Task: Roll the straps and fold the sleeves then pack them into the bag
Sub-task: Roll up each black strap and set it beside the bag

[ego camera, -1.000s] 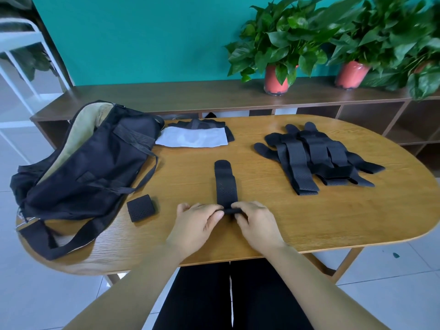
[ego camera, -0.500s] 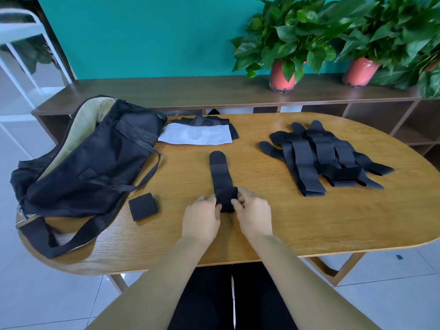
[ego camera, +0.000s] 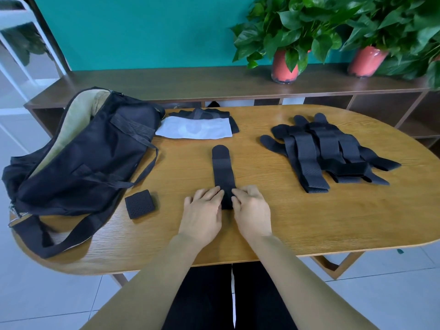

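Left grip (ego camera: pixel 202 210) and right grip (ego camera: pixel 252 210) meet at centre frame, each pinching the rolled near end of a black strap (ego camera: pixel 223 170) whose flat length runs up the desk (ego camera: pixel 309 215). The bag (ego camera: pixel 83 158) lies at left with a small black roll (ego camera: pixel 140 204) just beside it. The loose straps (ego camera: pixel 321 151) are piled at right.

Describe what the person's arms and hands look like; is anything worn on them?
The left forearm and the right forearm are bare up to the picture's edge, with no sleeves. The left hand and the right hand wear no gloves, and I can see no ring, watch or bracelet. Black trousers cover the lap.
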{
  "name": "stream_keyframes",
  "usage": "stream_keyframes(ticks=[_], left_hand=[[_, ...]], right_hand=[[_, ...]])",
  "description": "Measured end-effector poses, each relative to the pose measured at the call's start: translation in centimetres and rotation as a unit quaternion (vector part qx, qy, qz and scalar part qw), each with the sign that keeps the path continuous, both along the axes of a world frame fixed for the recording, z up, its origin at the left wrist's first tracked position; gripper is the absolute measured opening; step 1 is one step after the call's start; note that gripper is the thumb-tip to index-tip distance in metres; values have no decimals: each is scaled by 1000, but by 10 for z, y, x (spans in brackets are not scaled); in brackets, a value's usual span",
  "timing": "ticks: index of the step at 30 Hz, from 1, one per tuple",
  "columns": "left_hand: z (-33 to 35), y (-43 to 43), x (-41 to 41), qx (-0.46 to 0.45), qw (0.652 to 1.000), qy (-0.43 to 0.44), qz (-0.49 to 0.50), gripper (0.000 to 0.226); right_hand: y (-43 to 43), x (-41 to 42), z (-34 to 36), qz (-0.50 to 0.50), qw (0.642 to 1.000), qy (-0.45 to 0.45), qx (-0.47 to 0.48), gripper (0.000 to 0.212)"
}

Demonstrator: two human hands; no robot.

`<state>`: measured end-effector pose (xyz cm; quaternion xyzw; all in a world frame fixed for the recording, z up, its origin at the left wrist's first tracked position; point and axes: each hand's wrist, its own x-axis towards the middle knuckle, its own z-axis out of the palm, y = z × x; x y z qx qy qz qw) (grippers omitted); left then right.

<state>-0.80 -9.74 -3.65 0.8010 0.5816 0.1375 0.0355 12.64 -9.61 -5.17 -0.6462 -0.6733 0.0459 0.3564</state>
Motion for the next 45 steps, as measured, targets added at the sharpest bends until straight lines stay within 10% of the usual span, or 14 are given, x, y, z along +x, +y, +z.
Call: stream_keyframes(ticks=[10, 18, 34, 45], left_hand=[[9, 2, -22, -30, 996, -26, -73, 41], [11, -17, -23, -51, 975, -217, 1, 21], [10, 2, -2, -43, 978, -174, 110, 10], [11, 7, -13, -53, 997, -47, -17, 45]], right_hand=[[-21, 16, 11, 123, 987, -41, -91, 45], [-31, 10, 10, 38, 992, 92, -77, 19], [-12, -14, 7, -92, 996, 16, -15, 12], [-10, -14, 1, -74, 997, -28, -2, 8]])
